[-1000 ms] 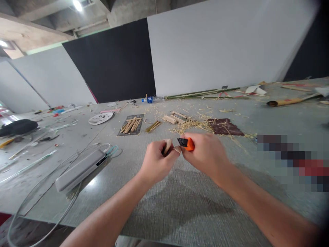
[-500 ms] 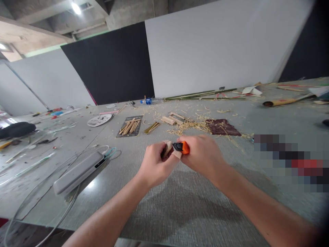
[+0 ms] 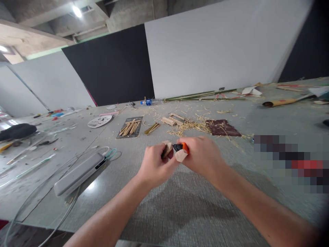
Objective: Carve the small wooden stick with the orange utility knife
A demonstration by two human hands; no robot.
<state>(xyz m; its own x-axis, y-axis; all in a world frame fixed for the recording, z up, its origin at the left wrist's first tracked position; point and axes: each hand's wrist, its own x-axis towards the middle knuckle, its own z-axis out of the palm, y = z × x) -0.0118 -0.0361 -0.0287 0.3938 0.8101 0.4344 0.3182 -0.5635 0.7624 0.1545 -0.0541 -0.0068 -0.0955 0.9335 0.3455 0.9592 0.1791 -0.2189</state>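
Bamboo piece (image 3: 168, 149), short and pale, sticks up from the closed left hand (image 3: 155, 165) gripping it. Right hand (image 3: 203, 156), touching the left, grips an orange utility knife (image 3: 183, 147), its black tip just beside the piece.

Grey table (image 3: 180, 206) with shavings (image 3: 191, 126), power bank (image 3: 79, 173)
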